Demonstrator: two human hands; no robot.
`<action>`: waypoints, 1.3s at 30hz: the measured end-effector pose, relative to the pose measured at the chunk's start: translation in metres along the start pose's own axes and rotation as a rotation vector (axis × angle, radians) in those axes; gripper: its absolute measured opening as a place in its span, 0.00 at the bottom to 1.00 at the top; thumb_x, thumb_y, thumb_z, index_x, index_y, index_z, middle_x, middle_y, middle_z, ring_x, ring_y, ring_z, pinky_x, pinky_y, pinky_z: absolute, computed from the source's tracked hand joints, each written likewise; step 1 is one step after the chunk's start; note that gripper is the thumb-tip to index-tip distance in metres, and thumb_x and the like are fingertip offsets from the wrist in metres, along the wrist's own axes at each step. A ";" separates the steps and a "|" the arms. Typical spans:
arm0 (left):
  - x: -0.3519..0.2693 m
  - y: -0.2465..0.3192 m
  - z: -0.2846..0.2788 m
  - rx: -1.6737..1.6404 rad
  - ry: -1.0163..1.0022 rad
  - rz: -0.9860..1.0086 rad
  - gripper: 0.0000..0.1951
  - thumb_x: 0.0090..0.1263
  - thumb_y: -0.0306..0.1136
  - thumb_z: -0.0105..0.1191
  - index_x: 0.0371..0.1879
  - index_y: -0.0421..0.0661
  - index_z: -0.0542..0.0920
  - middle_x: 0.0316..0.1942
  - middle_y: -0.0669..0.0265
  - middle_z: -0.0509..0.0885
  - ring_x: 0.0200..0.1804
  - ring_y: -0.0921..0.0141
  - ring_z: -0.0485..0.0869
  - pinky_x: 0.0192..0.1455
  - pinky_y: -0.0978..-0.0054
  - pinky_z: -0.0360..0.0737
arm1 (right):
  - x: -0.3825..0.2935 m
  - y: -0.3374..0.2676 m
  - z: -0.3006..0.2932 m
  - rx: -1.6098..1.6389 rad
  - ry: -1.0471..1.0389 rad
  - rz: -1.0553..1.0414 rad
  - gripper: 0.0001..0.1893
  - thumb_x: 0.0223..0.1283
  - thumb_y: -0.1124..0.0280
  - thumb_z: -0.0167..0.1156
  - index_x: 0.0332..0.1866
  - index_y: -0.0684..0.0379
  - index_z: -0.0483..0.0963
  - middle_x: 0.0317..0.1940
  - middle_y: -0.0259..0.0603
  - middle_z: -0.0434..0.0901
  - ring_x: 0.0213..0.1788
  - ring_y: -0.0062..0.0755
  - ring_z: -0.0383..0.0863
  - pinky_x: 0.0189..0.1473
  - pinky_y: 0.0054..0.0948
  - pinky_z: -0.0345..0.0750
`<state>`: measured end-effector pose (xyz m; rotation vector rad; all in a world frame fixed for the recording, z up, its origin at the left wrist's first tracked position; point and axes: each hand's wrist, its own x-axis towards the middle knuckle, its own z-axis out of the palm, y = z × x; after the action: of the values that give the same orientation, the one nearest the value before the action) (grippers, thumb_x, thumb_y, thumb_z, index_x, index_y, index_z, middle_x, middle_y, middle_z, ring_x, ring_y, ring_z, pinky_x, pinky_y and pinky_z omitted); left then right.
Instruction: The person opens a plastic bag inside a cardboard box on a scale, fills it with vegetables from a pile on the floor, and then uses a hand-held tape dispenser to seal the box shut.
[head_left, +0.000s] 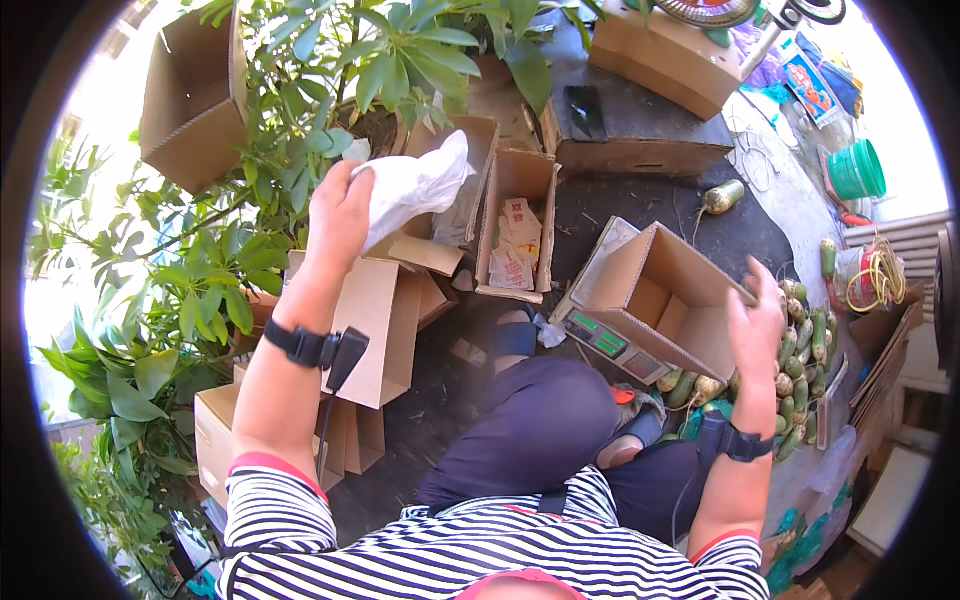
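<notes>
My left hand (341, 217) is raised at the left, closed on a crumpled white plastic bag (412, 184). My right hand (756, 319) is at the right edge of an open cardboard box (626, 266); the hand is blurred, and whether it grips the rim cannot be told. That box is tilted and looks empty inside. It rests on a digital scale (637, 365) with a lit green display. Beyond the right hand lies a pile of green and white radishes (799, 360). One radish (724, 196) lies apart, above the box.
A narrow carton (551, 225) holds printed paper slips (516, 251). Several open cartons (375, 322) stand at the left beside leafy plants (180, 285). A dark phone (586, 114) lies on a cardboard box (645, 154) ahead. A green bucket (857, 169) is at the far right.
</notes>
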<state>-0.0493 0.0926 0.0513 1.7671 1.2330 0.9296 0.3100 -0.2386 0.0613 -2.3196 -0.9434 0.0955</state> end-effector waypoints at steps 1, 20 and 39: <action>-0.009 0.007 -0.010 -0.202 -0.039 -0.078 0.09 0.75 0.32 0.51 0.42 0.38 0.80 0.38 0.60 0.86 0.41 0.69 0.83 0.48 0.71 0.79 | -0.005 -0.031 0.004 0.044 -0.032 -0.114 0.25 0.57 0.76 0.62 0.62 0.63 0.73 0.59 0.52 0.77 0.60 0.46 0.79 0.63 0.37 0.75; -0.160 0.165 -0.004 0.202 0.064 0.885 0.04 0.60 0.22 0.62 0.31 0.44 0.82 0.32 0.61 0.82 0.39 0.59 0.79 0.43 0.63 0.76 | -0.048 -0.152 -0.015 0.716 -0.704 -0.188 0.16 0.49 0.71 0.68 0.45 0.63 0.82 0.37 0.39 0.86 0.39 0.24 0.83 0.49 0.28 0.78; -0.195 0.123 0.098 -1.203 -1.270 -0.332 0.08 0.74 0.35 0.55 0.33 0.46 0.75 0.23 0.76 0.69 0.26 0.77 0.67 0.35 0.76 0.68 | -0.126 -0.046 -0.091 0.315 -0.675 -0.138 0.15 0.52 0.73 0.69 0.46 0.64 0.82 0.33 0.36 0.86 0.36 0.18 0.80 0.43 0.26 0.78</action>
<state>0.0335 -0.1404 0.0930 0.7501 -0.0020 0.0885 0.2151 -0.3429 0.1402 -1.9354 -1.2911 0.9435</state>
